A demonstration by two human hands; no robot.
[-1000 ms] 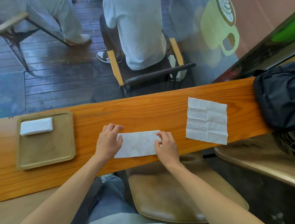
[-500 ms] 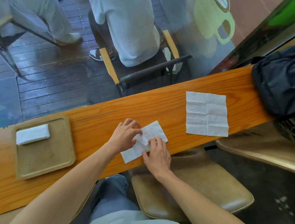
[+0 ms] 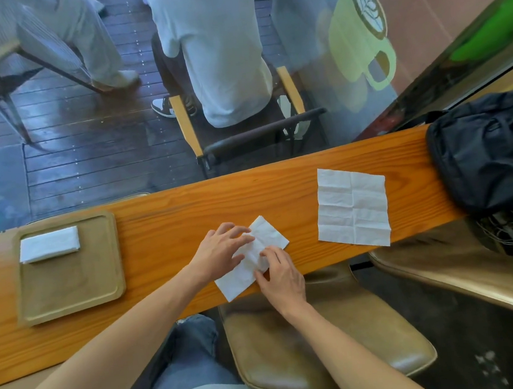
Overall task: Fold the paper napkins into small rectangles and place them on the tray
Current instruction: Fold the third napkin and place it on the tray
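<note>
Two hands work one half-folded napkin (image 3: 248,257) lying askew at the counter's (image 3: 165,227) near edge. My left hand (image 3: 220,253) lies flat on it, grip slack, fingers spread; my right hand (image 3: 283,280) pinches its middle fold. A folded napkin (image 3: 48,245) sits in the far-left corner of the tray (image 3: 73,309) toward the counter's left end. An unfolded napkin (image 3: 352,207) lies to the right.

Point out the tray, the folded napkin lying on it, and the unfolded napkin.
tray (image 3: 71,288): head view, bare middle of its floor.
folded napkin (image 3: 49,244): head view, centre of its top face.
unfolded napkin (image 3: 352,207): head view, centre where its creases cross.
</note>
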